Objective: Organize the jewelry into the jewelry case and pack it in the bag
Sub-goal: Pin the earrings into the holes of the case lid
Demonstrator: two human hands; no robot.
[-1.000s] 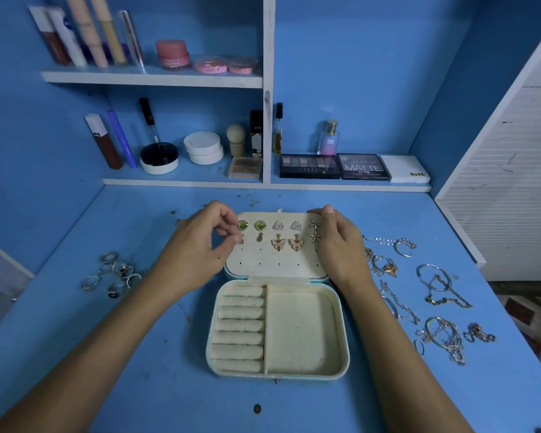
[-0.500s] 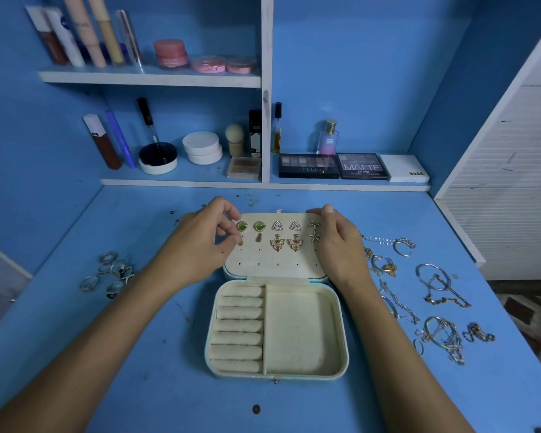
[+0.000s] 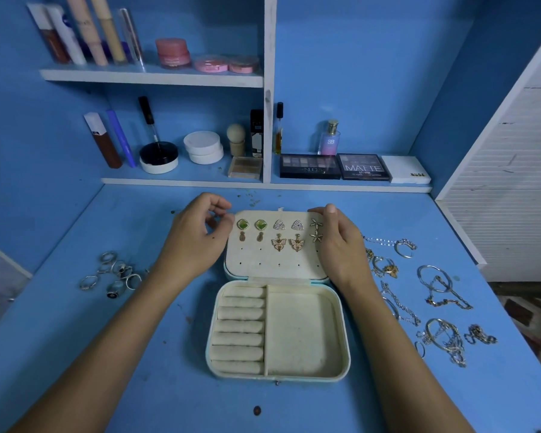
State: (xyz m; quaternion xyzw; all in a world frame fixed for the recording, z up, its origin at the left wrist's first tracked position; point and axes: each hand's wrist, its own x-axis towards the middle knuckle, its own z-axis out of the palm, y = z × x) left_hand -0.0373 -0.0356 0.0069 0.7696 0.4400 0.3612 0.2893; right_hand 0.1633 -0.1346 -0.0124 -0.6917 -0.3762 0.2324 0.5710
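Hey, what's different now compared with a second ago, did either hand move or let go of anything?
The left hand has drawn back to the left, off the earring panel, uncovering the left green earring; whether its curled fingers hold anything cannot be told. The right hand stays on the jewelry case lid's right edge. Earrings, rings and chains are unmoved.

A single wide-angle camera, worn on the person's head, looked forward and steeply down at the blue desk [image 3: 138, 370] from close above it, with both forearms reaching in from the bottom edge. The open jewelry case [image 3: 277, 332] lay near the centre of the frame, and the view tilted up far enough to take in the shelves [image 3: 150, 77] against the back wall. There was no second view to overlap with it.
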